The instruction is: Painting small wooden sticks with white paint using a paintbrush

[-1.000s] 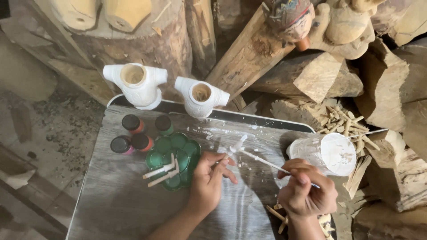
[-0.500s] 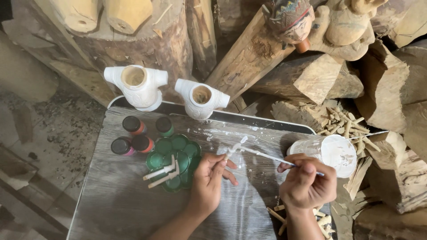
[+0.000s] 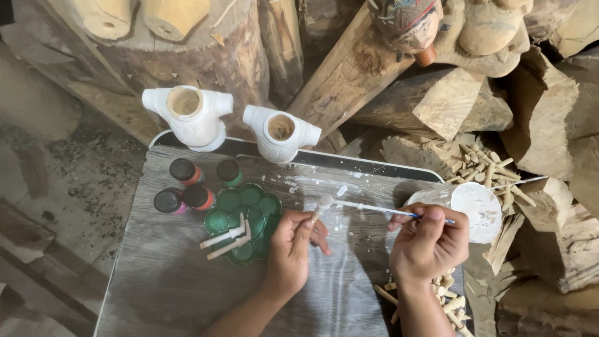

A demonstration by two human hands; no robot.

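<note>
My left hand (image 3: 292, 248) pinches a small white-painted peg (image 3: 323, 202) and holds it up over the grey board (image 3: 156, 281). My right hand (image 3: 430, 242) grips a thin paintbrush (image 3: 380, 208) that lies almost level, its white tip right at the peg. Just right of that hand, a clear cup of white paint (image 3: 479, 211) lies tipped on its side. A green flower-shaped palette (image 3: 249, 211) with two white pegs (image 3: 226, 241) lying on it sits left of my left hand.
Two white-painted wooden torso figures (image 3: 187, 117) (image 3: 281, 132) stand at the board's far edge. Several capped paint bottles (image 3: 184, 171) are grouped by the palette. Logs and carved wooden figures (image 3: 437, 100) crowd the back and right. Small bare wooden pegs (image 3: 486, 163) lie heaped at the right.
My right hand has risen slightly toward the cup and the brush has flattened, its tip staying at the peg. My left hand has barely moved.
</note>
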